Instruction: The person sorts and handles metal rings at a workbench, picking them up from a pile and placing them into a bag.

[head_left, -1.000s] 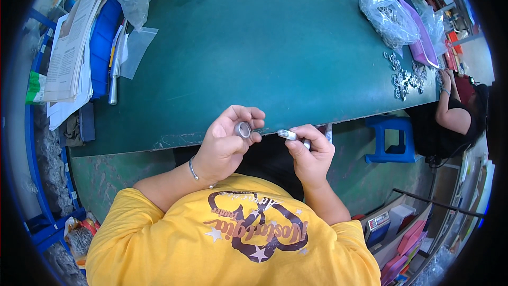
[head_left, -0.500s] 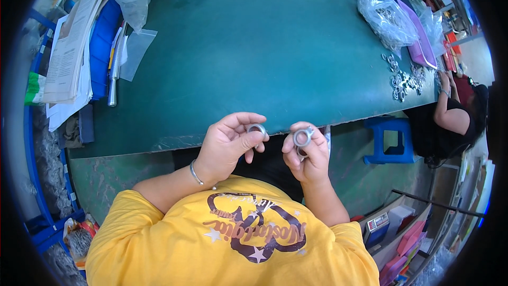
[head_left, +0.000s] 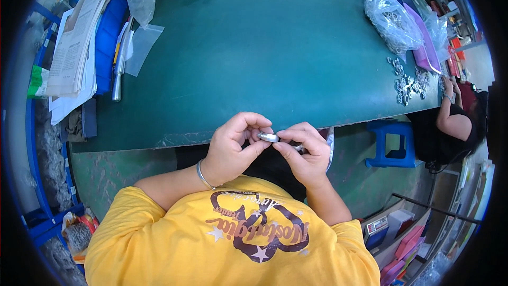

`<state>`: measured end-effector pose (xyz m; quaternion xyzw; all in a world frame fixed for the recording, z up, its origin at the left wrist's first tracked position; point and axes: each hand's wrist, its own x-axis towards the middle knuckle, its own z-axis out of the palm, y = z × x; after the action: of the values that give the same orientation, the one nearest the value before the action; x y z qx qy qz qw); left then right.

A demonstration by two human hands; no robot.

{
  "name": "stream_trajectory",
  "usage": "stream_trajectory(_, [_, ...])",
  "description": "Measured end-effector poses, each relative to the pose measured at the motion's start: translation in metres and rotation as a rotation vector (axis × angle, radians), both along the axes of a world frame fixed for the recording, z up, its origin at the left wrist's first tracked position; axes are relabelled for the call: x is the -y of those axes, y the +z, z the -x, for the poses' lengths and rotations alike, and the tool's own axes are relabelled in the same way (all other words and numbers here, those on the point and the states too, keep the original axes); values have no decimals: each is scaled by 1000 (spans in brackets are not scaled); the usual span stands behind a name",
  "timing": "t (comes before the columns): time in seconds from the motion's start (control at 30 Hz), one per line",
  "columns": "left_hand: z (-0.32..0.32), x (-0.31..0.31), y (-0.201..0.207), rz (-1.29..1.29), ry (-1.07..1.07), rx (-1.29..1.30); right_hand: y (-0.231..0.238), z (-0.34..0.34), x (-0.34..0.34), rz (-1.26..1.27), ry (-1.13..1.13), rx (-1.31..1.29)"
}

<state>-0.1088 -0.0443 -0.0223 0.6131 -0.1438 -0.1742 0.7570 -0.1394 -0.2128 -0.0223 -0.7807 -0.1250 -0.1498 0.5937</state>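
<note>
Just off the table's near edge, my hands meet fingertip to fingertip at a silver metal ring [head_left: 268, 137], which appears nearly edge-on. My left hand [head_left: 233, 140] is closed, pinching the ring's left side between thumb and fingers. My right hand [head_left: 307, 153] is also closed, with thumb and forefinger at the ring's right end. A second metal piece [head_left: 300, 149] shows partly inside my right fingers, the rest of it hidden. Whether the two pieces touch, I cannot tell.
Small metal rings [head_left: 407, 87] lie loose at the green table's [head_left: 254, 63] right side, near a bag of parts [head_left: 392, 24] and a purple tray [head_left: 423, 47]. Papers [head_left: 74, 47] and a blue bin [head_left: 110, 42] stand left. A co-worker [head_left: 452, 122] sits right, near a blue stool [head_left: 390, 143].
My hands have come together from a small gap apart. The ring has turned from face-on to nearly edge-on, and my right fingers have closed in toward it.
</note>
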Motion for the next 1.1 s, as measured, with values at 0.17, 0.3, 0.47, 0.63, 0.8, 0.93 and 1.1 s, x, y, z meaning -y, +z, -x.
stream_trajectory(0.17, [0, 0, -2, 57, 18, 19, 2, 2, -2, 6, -12, -2])
stream_trajectory(0.3, [-1, 0, 3, -77, 22, 148, -1, 0, -3, 7, -34, 10])
stream_trajectory(0.47, [-5, -1, 8, -161, 23, 216, -10, 2, 1, -308, -27, -207])
stream_trajectory(0.63, [-5, 0, 8, -146, 29, 172, -11, 5, 1, -527, 23, -376])
stream_trajectory(0.8, [-5, 0, 10, -141, 28, 178, -9, 8, -3, -700, 92, -527])
stream_trajectory(0.93, [-4, 0, 10, -174, 1, 224, -13, 9, -3, -664, 126, -548])
stream_trajectory(1.1, [-3, 1, 8, -162, -18, 215, -13, 9, -1, -693, 149, -597])
